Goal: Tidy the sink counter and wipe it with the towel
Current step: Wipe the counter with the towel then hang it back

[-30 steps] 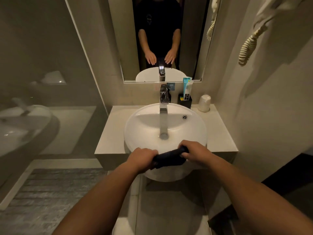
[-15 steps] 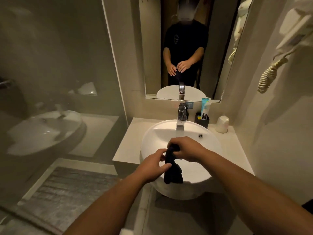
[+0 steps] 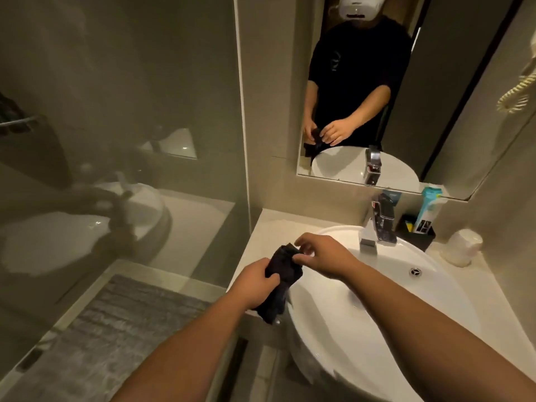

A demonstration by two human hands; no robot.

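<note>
A dark towel (image 3: 283,281) hangs bunched over the left part of the pale sink counter (image 3: 265,227), by the rim of the round white basin (image 3: 429,265). My left hand (image 3: 255,282) is closed around the towel's middle. My right hand (image 3: 317,253) pinches its top edge with thumb and fingers. The towel's lower end dangles past the counter's front edge.
A chrome faucet (image 3: 381,224) stands behind the basin. A black holder with a teal tube (image 3: 426,217) and a white upturned cup (image 3: 462,246) sit at the back right. A glass shower wall (image 3: 130,140) is on the left, a grey mat (image 3: 116,329) below, a mirror (image 3: 377,82) ahead.
Both hands carried the towel from the basin's front to the left side of the counter. The left hand went from touching the towel to gripping it. The view swung left.
</note>
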